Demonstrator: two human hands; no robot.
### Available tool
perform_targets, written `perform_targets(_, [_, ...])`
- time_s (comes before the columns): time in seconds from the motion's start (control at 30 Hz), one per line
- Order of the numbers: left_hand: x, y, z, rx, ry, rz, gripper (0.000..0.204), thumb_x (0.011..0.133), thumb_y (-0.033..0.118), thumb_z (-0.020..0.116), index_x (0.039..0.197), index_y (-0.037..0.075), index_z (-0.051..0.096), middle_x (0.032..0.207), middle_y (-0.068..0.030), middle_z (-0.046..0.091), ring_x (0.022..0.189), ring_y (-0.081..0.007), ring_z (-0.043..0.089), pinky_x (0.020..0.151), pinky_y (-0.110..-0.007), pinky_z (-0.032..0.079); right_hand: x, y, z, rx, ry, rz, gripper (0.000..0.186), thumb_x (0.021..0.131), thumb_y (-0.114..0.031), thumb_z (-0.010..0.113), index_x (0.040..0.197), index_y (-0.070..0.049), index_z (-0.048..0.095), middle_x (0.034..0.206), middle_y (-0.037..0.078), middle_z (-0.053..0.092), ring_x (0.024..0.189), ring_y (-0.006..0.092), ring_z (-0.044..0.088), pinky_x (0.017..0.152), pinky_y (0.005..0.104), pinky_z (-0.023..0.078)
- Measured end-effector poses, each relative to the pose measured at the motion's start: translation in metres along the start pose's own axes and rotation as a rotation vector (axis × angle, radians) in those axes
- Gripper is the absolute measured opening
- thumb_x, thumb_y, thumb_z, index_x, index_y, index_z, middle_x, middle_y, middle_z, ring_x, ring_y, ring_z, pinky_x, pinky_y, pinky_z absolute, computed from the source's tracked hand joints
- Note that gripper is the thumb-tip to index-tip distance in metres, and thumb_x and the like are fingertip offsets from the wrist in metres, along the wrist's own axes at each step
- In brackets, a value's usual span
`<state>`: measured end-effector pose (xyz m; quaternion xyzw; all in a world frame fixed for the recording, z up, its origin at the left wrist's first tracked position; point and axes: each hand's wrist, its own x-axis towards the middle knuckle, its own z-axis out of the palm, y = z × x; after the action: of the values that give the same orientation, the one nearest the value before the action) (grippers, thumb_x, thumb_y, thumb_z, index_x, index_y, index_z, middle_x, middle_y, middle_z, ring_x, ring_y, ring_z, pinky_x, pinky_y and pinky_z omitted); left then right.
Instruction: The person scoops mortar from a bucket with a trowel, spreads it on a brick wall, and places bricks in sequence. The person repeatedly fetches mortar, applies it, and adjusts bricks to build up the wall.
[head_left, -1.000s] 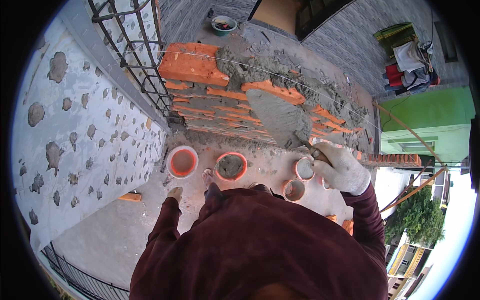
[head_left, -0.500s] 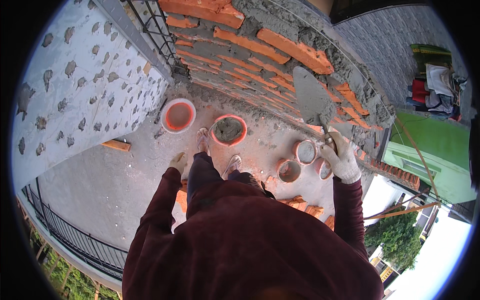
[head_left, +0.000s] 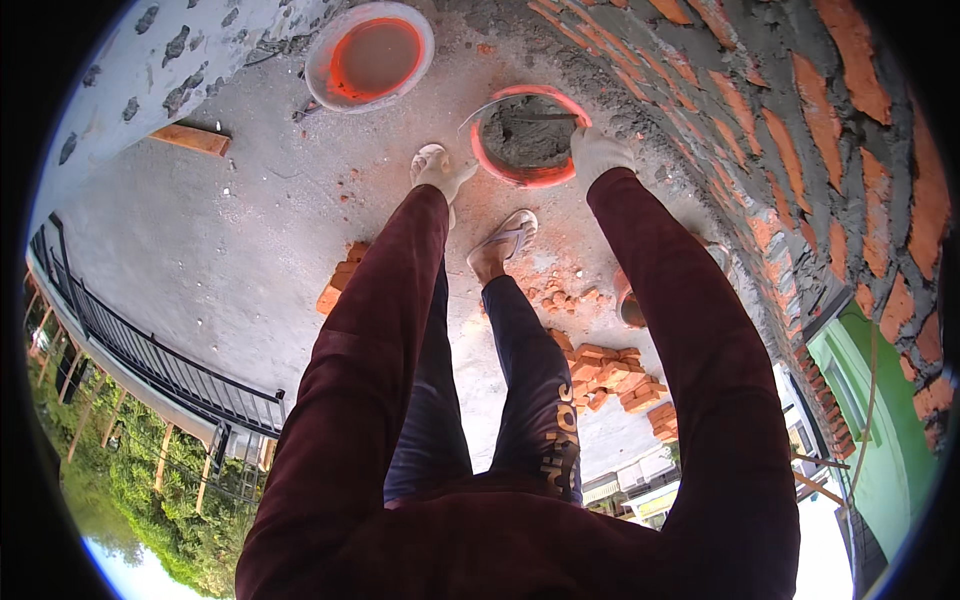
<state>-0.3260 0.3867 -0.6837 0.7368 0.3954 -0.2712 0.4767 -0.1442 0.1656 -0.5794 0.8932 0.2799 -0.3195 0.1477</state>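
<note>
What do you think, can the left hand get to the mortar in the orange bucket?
Probably yes: the left hand looks empty and near the orange bucket, whose open top leaves the mortar uncovered.

Our left arm point(head_left: 375, 310), maroon-sleeved, runs up from lower left, nearly straight. Our right arm point(head_left: 690, 290) rises from lower right, bowed outward. Left hand point(head_left: 445, 174) pale-gloved, upper centre, thumb apart from fingers; right hand point(head_left: 602, 153) gloved too, slightly higher, farther right, fingers curled.
</note>
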Motion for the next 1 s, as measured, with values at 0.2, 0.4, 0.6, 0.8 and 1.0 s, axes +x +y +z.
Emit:
perform_targets(0.2, [0.069, 0.003, 0.057, -0.526, -0.068, -0.037, 0.084, 0.09, 0.064, 0.071, 0.136, -0.005, 0.057, 0.128, -0.0191, 0.065, 0.121, -0.0317, 0.06, 0.107, -0.04, 0.043, 0.047, -0.044, 0.079, -0.355, 0.086, -0.214, 0.022, 0.088, -0.013, 0.067, 0.107, -0.003, 0.063, 0.094, 0.007, 0.071, 0.078, 0.0207, 0.075, 0.061, 0.0341, 0.059])
perform_targets(0.4, [0.083, -0.016, 0.096, -0.526, 0.037, 0.065, 0.076, 0.096, 0.07, 0.057, 0.119, -0.002, 0.069, 0.111, -0.0163, 0.074, 0.107, -0.0311, 0.068, 0.094, -0.042, 0.05, 0.007, 0.015, 0.071, 0.067, -0.13, -0.201, 0.022, 0.086, -0.012, 0.063, 0.105, -0.002, 0.066, 0.089, 0.016, 0.073, 0.082, 0.0339, 0.075, 0.068, 0.0445, 0.059])
perform_targets(0.6, [0.018, 0.076, 0.068, -0.242, -0.011, 0.293, 0.065, 0.103, 0.059, 0.052, 0.118, -0.002, 0.07, 0.108, -0.0138, 0.075, 0.1, -0.0275, 0.069, 0.088, -0.039, 0.051, -0.051, 0.073, 0.044, 0.397, -0.251, 0.199, 0.027, 0.088, -0.015, 0.059, 0.111, -0.002, 0.063, 0.094, 0.023, 0.073, 0.094, 0.042, 0.071, 0.084, 0.0507, 0.054])
perform_targets(0.8, [-0.094, 0.101, -0.073, -0.546, -0.142, 0.228, 0.038, 0.108, 0.037, 0.057, 0.112, 0.002, 0.07, 0.104, 0.0036, 0.066, 0.097, -0.0058, 0.055, 0.086, -0.026, 0.049, -0.119, 0.031, 0.016, 0.624, -0.171, -0.046, 0.023, 0.086, -0.019, 0.063, 0.102, -0.003, 0.06, 0.088, 0.025, 0.069, 0.089, 0.0451, 0.068, 0.076, 0.0531, 0.052])
perform_targets(1.0, [-0.273, 0.188, -0.178, -0.731, -0.111, 0.267, 0.035, 0.109, 0.039, 0.056, 0.106, 0.007, 0.069, 0.101, 0.0053, 0.064, 0.094, -0.0043, 0.054, 0.083, -0.025, 0.047, -0.218, -0.028, -0.086, 1.004, -0.258, -0.319, 0.018, 0.087, -0.016, 0.06, 0.097, -0.001, 0.057, 0.083, 0.019, 0.067, 0.073, 0.0378, 0.068, 0.07, 0.0471, 0.054])
